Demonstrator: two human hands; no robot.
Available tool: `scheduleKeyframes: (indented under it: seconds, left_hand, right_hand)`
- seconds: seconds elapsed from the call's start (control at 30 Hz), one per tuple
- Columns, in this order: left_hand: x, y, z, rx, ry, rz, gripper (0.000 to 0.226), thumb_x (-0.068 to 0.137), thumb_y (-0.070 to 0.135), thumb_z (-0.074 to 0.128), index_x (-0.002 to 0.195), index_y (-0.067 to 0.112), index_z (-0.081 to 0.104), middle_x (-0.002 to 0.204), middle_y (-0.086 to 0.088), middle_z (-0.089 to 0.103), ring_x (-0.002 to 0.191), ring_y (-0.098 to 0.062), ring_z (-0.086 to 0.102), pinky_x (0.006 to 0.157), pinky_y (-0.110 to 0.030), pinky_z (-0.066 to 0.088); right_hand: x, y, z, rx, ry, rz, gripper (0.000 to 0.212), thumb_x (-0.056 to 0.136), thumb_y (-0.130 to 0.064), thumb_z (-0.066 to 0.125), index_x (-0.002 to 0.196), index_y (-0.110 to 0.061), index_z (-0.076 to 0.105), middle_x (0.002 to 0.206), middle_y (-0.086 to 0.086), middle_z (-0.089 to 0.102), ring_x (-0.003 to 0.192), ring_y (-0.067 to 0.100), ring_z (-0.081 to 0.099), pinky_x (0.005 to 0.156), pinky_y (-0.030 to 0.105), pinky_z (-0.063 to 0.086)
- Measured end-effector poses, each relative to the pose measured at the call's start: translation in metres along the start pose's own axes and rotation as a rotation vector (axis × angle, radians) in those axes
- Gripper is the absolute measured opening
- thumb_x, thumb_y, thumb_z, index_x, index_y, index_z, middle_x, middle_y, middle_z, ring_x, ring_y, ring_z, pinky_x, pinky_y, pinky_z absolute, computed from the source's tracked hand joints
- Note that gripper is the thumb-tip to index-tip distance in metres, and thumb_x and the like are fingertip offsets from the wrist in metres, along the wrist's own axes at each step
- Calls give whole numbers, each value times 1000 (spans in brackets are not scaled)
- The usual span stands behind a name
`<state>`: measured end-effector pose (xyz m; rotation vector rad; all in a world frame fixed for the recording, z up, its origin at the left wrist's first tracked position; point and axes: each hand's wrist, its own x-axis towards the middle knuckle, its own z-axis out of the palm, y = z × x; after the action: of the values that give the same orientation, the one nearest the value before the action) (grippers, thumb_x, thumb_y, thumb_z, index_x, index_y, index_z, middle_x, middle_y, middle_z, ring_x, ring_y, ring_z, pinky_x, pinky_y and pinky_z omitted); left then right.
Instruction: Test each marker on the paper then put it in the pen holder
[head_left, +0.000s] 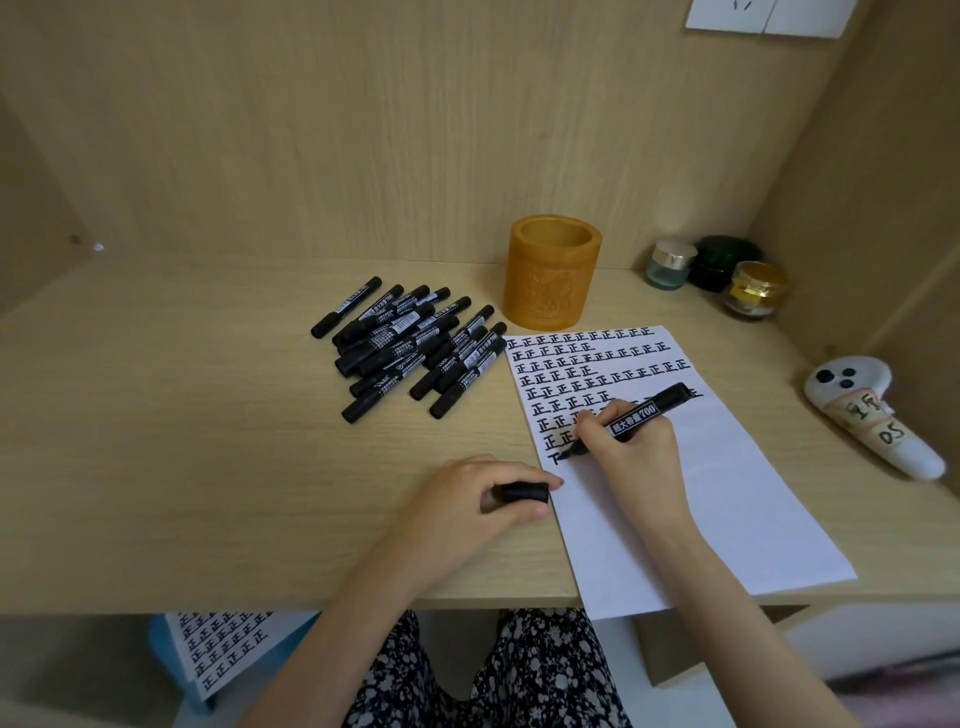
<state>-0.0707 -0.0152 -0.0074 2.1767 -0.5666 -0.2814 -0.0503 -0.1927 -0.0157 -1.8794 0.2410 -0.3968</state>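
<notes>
The uncapped black marker (635, 418) is gripped in the right hand (631, 452), tilted with its tip down on the white paper (727, 499), at the start of a new row under several rows of black characters. The paper lies on the right part of the bench (208, 493), its near edge hanging over the front. The left hand (483, 499) rests on the bench just left of the paper, fingers closed around the marker's black cap (522, 492). A heap of capped black markers (415, 345) lies on the bench left of the paper's top corner. The amber pen holder (552, 280) stands upright just behind the paper, beside the heap. Three small jars (719, 275) sit in the far right corner, and a white controller (872, 421) lies right of the paper. Nothing blocks the way between marker and holder.
</notes>
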Motion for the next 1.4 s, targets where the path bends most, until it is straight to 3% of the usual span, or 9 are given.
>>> scheduleKeyframes:
  seconds: [0.17, 0.3, 0.6, 1.0, 1.2, 1.4]
  left_hand:
    - [0, -1, 1, 15, -3, 1, 30, 85, 36, 62, 110, 52, 57, 87, 21, 55, 62, 17, 43, 58, -5, 35]
    - [1, -3, 2, -7, 14, 7, 29, 84, 36, 63, 107, 52, 59, 83, 21, 54, 61, 14, 43, 59, -6, 34]
    - [-1, 1, 0, -9, 22, 14, 29, 85, 33, 63, 111, 46, 61, 80, 26, 51, 65, 21, 43, 61, -2, 33]
    - [-1, 2, 0, 4, 6, 17, 30, 85, 33, 62, 110, 49, 58, 88, 29, 51, 65, 24, 42, 60, 0, 33]
    - [0, 1, 1, 13, 7, 7, 30, 84, 35, 63, 109, 51, 58, 87, 26, 53, 65, 21, 43, 61, -2, 33]
    - [0, -1, 1, 4, 13, -8, 29, 84, 36, 63, 108, 52, 59, 89, 25, 56, 63, 17, 43, 60, -4, 34]
  right_hand:
    - [0, 0, -1, 35, 7, -2, 20, 83, -8, 65, 65, 2, 63, 65, 13, 65, 60, 11, 54, 57, 17, 40]
    - [-2, -3, -1, 57, -26, -2, 24, 85, -10, 66, 61, -7, 63, 58, -2, 64, 57, 4, 55, 56, 12, 41]
    - [-3, -4, 0, 36, -58, -4, 29, 85, -11, 67, 56, -15, 63, 54, -8, 63, 57, 8, 55, 56, 16, 41]
    - [-3, -3, -1, 41, -68, -13, 26, 83, -7, 66, 57, -7, 61, 57, 0, 60, 58, 9, 52, 57, 17, 40]
    - [-3, -2, 0, -5, -104, -16, 23, 84, -13, 66, 63, -3, 64, 65, 20, 63, 60, 15, 51, 56, 24, 38]
    - [-2, -2, 0, -43, -32, -16, 18, 81, -6, 64, 64, 0, 62, 64, 13, 66, 57, 11, 52, 54, 18, 39]
